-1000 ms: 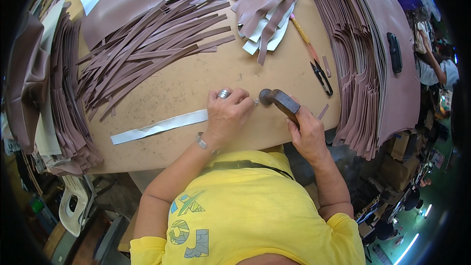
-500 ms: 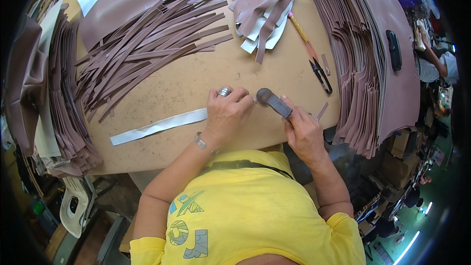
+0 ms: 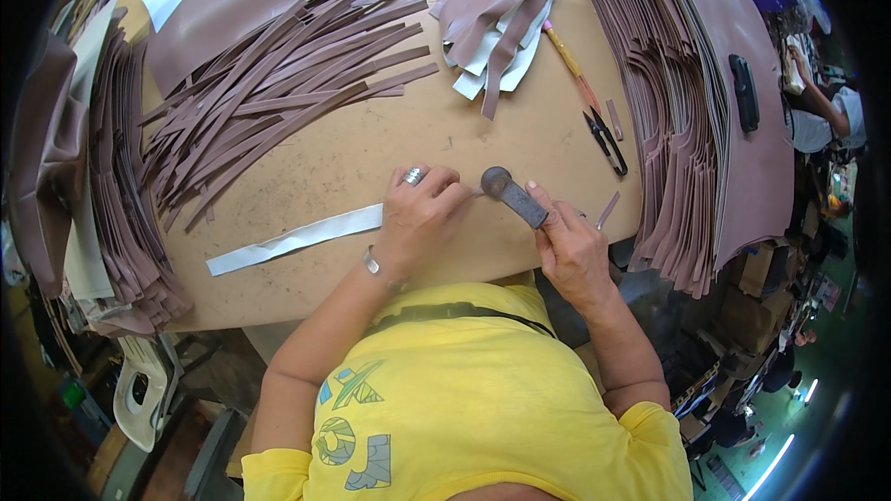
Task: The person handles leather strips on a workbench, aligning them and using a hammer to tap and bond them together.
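Note:
A pale strip (image 3: 297, 238) lies on the tabletop, white side up, its right end going under my left hand (image 3: 422, 218). The fingers of that hand are bent and pressed together on the strip; their tips are partly hidden and slightly blurred. A thin piece shows between these fingers and the hammer. My right hand (image 3: 575, 255) is closed around a dark metal hammer (image 3: 515, 199), thumb along its upper side. The hammer's round head (image 3: 496, 181) is down by the table, just right of my left fingertips. I cannot tell whether it touches the thin piece.
Many narrow mauve strips (image 3: 278, 102) lie heaped at the far left. Wider strips (image 3: 501, 28) sit at the back. Black thread snips (image 3: 606, 142) and a yellow pen-like tool (image 3: 568, 60) rest before stacked mauve panels (image 3: 682, 130) on the right. More folded pieces (image 3: 121, 176) stand left.
My left hand has shifted slightly to the left along the strip, covering a little more of it. The right hand and the hammer stay in nearly the same place.

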{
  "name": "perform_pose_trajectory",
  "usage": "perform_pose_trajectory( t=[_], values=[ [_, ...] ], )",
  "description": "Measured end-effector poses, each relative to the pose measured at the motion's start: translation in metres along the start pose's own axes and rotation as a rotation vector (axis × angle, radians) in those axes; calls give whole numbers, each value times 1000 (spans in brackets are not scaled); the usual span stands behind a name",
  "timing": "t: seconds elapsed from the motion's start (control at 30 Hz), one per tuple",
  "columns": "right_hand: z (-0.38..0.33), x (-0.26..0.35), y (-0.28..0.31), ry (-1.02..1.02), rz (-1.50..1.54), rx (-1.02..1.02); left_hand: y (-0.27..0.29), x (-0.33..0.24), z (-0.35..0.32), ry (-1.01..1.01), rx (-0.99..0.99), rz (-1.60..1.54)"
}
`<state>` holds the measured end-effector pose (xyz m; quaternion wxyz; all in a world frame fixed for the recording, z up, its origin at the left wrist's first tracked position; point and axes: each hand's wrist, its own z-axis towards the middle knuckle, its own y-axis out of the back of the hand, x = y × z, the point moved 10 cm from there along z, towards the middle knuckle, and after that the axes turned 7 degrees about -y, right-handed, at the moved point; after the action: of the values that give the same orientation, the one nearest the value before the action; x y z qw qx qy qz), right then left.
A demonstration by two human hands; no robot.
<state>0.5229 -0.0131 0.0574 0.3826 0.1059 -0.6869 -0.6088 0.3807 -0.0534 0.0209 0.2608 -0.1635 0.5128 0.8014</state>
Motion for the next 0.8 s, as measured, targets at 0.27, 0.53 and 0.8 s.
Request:
perform_pose_trajectory(
  t=[0.27, 0.53, 0.8],
  values=[
    [3, 2, 7, 3, 62, -49, -2, -6, 1, -46, 46, 57],
    [2, -4, 1, 5, 74, -85, -5, 0, 1, 22, 66, 23],
    [-2, -3, -2, 28, 26, -61, 7, -3, -1, -52, 1, -3]
  ],
)
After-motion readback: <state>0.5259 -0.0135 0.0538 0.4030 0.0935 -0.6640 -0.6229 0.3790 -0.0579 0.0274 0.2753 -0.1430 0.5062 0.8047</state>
